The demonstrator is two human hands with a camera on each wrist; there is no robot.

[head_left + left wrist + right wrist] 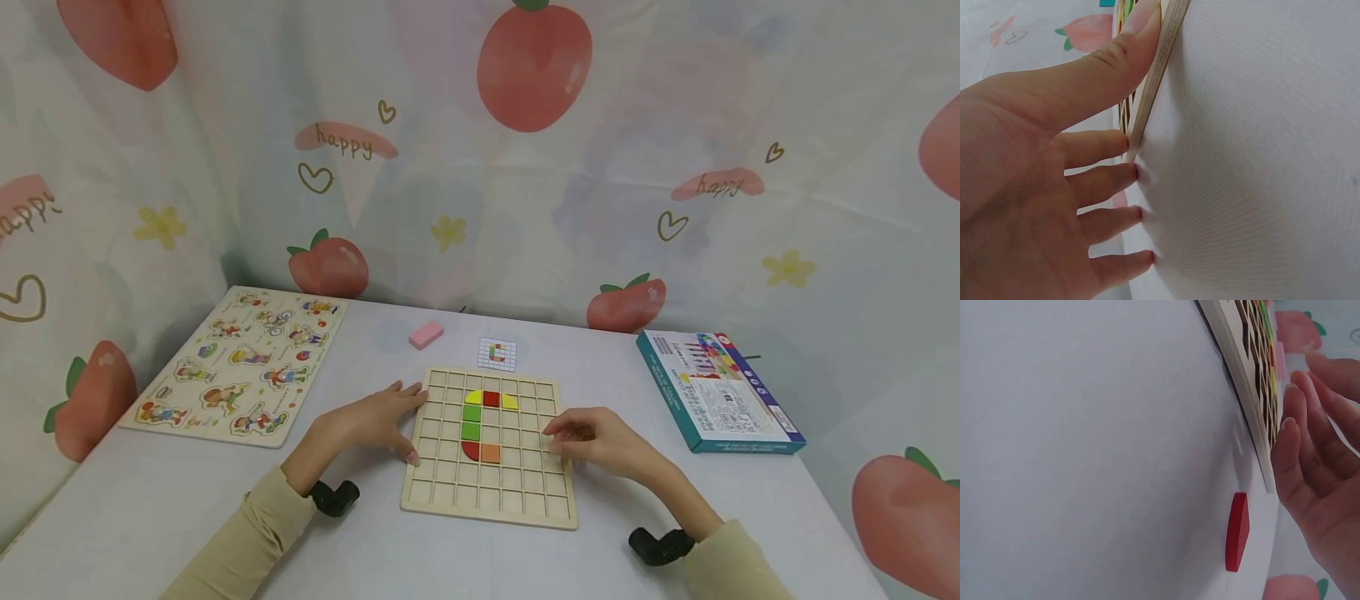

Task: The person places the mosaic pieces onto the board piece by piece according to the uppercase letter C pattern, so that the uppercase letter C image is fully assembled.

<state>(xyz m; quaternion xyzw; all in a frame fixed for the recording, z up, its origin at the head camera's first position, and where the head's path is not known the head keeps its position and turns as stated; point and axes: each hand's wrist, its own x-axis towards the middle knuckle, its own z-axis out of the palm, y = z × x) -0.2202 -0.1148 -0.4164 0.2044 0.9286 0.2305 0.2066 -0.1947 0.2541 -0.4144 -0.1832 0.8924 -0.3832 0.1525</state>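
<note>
The left hand (pixel 372 419) lay flat and relaxed on the table (pixel 187 500), its thumb and fingers pressing the left edge of the wooden grid board (pixel 491 500) to keep it from sliding, with its grip around nothing. On the board sat a few colored blocks (pixel 480 417), so the picture looked only partly built, and I think the next move called for picking up one more block. The right hand (pixel 596 440) rested with bent fingers on the board's right side, and I could not tell if its grip held anything; a red block (pixel 1237 531) lay on the table just beside the board.

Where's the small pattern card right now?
In the head view, the pattern card lies flat on the table just beyond the wooden grid board, right of the pink block.
</note>
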